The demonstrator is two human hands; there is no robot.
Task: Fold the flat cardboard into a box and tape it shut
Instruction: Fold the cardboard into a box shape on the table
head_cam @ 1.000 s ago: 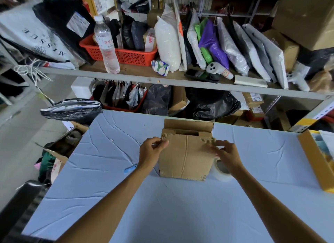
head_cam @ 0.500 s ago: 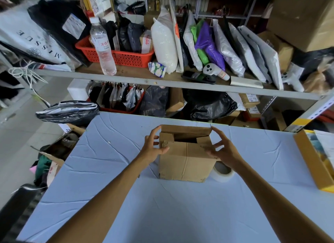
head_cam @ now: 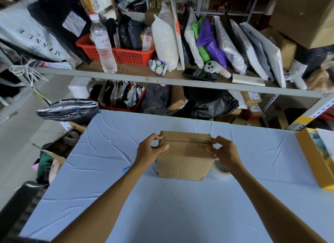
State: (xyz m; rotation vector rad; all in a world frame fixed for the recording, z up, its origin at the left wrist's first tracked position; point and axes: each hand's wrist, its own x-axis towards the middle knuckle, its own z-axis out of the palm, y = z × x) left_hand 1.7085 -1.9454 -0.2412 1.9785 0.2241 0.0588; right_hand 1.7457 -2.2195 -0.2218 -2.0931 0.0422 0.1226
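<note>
Two flaps lie folded flat over the top of the cardboard box [head_cam: 184, 157], and they meet in a seam [head_cam: 184, 141] that runs left to right, along the box's long axis. The box stands upright on the light blue table [head_cam: 162, 206], a little beyond the table's middle. Its closed top faces up, and its broad near face, marked by a vertical crease, is turned toward the person.

The left hand [head_cam: 151, 149] grips the upper left corner: its fingers curl over the top edge near the seam and its thumb presses on the near face. The right hand [head_cam: 223, 150] grips the upper right corner in the same way, with fingertips on the top flaps and the thumb against the front edge. Both forearms reach in from the near side.

A roll of clear tape [head_cam: 221, 172] lies flat on the table just beside the box's lower right corner, partly hidden by the right wrist. A yellow carton [head_cam: 310, 157] sits at the table's right edge, well apart from the box. On the shelf behind, a water bottle [head_cam: 103, 43] stands in front of a red basket [head_cam: 124, 55].
</note>
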